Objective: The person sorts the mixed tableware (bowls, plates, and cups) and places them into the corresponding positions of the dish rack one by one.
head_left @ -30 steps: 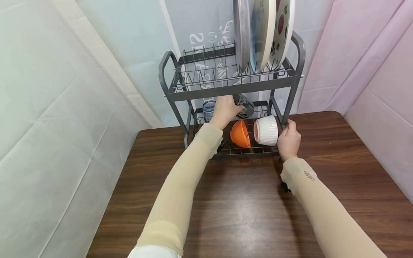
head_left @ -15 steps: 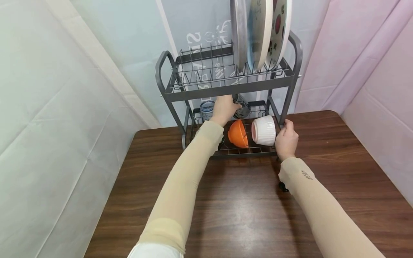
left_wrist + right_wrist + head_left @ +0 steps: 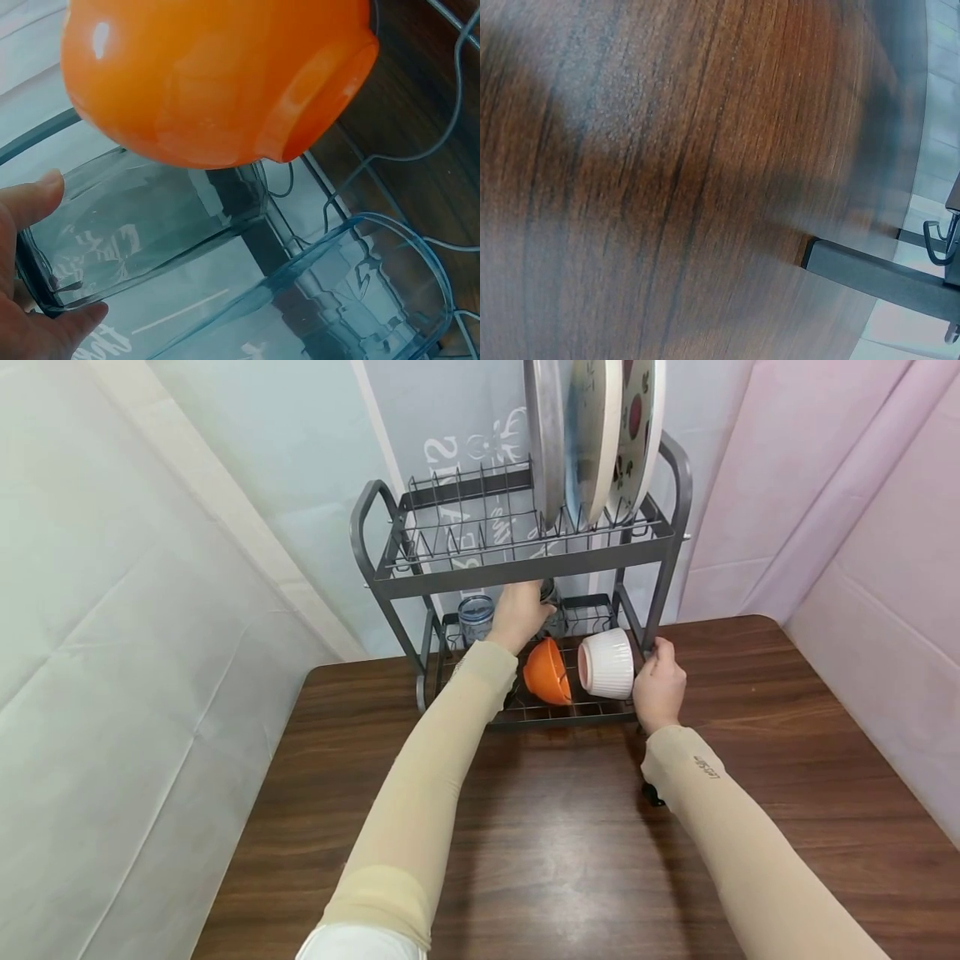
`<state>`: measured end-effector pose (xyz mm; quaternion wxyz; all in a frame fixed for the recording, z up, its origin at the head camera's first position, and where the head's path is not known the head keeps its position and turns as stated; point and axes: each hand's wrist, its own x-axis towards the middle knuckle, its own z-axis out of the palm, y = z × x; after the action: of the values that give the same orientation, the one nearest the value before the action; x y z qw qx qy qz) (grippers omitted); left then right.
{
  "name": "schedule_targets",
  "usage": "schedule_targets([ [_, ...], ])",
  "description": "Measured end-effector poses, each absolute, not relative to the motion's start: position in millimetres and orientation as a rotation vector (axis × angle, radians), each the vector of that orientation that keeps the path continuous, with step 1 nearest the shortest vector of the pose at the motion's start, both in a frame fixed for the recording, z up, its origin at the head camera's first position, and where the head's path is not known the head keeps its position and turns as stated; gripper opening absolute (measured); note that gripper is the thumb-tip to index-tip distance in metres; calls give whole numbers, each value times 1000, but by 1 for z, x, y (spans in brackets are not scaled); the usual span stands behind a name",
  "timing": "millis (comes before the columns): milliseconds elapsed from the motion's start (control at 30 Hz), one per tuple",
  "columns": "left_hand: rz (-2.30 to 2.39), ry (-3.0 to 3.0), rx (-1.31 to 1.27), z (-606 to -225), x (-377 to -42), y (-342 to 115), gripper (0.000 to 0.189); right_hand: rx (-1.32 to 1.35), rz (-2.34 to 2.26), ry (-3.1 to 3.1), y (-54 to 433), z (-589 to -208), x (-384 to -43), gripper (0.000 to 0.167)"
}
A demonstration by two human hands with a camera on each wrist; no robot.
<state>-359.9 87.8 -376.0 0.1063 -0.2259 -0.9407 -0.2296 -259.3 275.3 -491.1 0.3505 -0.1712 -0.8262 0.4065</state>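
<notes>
In the head view my left hand (image 3: 519, 614) reaches under the upper tier of the dish rack (image 3: 517, 567) and holds a grey see-through glass (image 3: 556, 622). The left wrist view has its thumb and fingers pinching one end of this glass (image 3: 142, 232). Beside it stands a bluish clear glass (image 3: 375, 292), partly behind the hand in the head view. An orange bowl (image 3: 546, 672) and a white ribbed bowl (image 3: 609, 664) lie on their sides in front, on the lower tier. My right hand (image 3: 660, 685) grips the rack's front right leg.
Several large plates (image 3: 596, 443) stand on edge at the right of the upper tier, against its wire dividers. A brown wooden table (image 3: 570, 835) carries the rack. Pale sheets (image 3: 150, 610) hang on both sides and behind.
The grey glass has swung from a tilt toward upright and shifted left, closer behind my left hand. My right hand stays on the rack leg. The whole head view has drifted slightly.
</notes>
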Motion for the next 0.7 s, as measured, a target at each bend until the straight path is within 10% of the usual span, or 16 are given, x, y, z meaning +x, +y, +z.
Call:
schedule_targets([
  [700, -390, -2862, -715, -390, -373, 94, 68, -444, 1067, -2155, 274, -489, -257, 35],
])
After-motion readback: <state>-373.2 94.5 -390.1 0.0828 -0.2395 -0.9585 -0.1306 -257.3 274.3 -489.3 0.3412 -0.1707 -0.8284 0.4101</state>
